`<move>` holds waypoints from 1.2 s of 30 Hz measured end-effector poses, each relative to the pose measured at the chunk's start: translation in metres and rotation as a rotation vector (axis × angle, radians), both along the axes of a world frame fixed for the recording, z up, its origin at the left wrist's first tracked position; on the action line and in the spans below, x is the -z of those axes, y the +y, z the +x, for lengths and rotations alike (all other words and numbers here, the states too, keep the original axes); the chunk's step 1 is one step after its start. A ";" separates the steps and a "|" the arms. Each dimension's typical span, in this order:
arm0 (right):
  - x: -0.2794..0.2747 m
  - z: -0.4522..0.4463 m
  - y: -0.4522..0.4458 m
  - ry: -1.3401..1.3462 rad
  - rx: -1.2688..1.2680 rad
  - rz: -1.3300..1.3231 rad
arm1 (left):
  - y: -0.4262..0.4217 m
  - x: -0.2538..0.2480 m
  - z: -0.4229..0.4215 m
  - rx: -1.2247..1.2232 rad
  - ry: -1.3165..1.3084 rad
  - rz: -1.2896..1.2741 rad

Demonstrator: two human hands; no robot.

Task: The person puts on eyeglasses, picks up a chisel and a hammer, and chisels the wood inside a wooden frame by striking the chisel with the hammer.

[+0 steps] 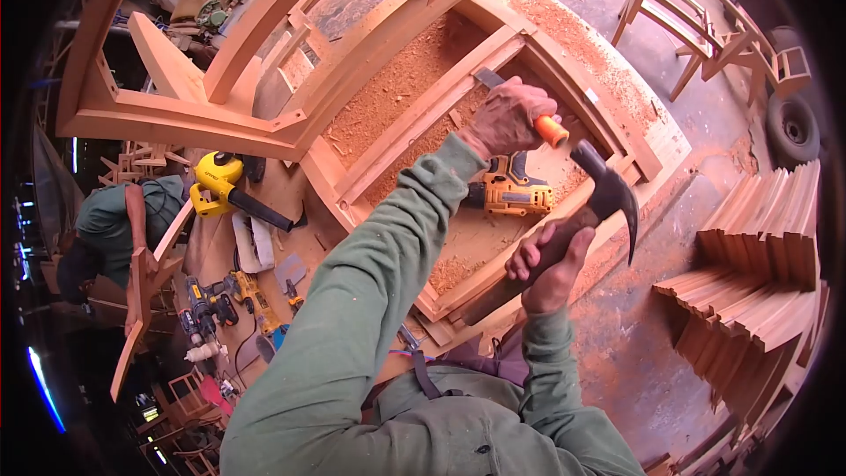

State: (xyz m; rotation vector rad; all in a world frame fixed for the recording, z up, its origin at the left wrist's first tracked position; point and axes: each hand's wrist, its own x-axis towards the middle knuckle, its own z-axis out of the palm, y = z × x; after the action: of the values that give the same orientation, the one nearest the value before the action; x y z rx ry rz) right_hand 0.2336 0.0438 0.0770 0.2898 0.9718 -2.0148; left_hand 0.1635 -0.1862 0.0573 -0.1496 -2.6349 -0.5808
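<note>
Head view: one chisel (552,130), flat metal blade and rounded orange handle, placed above the rails of a wooden frame (423,117); whether the blade touches the wood cannot be told. One left hand (511,115), fingers curled closed about the chisel, the handle's end projecting. One claw hammer (608,189), dark metal head with curved, tapering claw and brown wooden handle; the head is near the end of the chisel's handle. One right hand (553,266), wrapped around the hammer's handle below the head. Both sleeves green cloth, creased. The wooden frame: pale reddish timber, straight squared rails, lying flat, strewn with loose, grainy sawdust (379,128) and curled shavings. Inside it, one power tool (520,198), yellow and black, hard-cased, lying below the left hand. At upper left, one second frame (176,130), smooth timber with curved members. Beyond, one blower (218,178), yellow body, tapering black nozzle; near it, two drills (207,307), at least. Far left, one co-worker (132,220) in green, bent over jointed wood. At right, one stack of wooden pieces (758,251), long, ridged, too many to count; above it, one tyre (791,128), black, round.
</note>
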 end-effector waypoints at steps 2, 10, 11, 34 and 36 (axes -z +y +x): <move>0.015 0.006 0.000 0.026 0.034 -0.168 | -0.001 0.004 -0.001 -0.003 0.022 -0.005; -0.003 -0.046 0.003 -0.068 -0.193 -0.081 | -0.006 -0.015 -0.006 0.012 -0.307 -0.028; -0.008 -0.049 0.004 -0.041 -0.214 -0.080 | -0.006 -0.016 -0.009 0.010 -0.294 -0.060; 0.008 -0.008 0.014 -0.035 0.020 0.034 | -0.011 -0.006 -0.020 0.105 -0.153 0.054; 0.002 -0.004 0.006 0.005 0.083 -0.007 | -0.011 -0.005 -0.019 0.113 -0.106 0.085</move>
State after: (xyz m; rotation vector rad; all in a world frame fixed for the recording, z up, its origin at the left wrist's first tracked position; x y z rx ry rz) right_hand 0.2297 0.0502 0.0753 0.3259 0.9698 -2.0953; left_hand 0.1449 -0.1972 0.0622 -0.2492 -2.7115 -0.7573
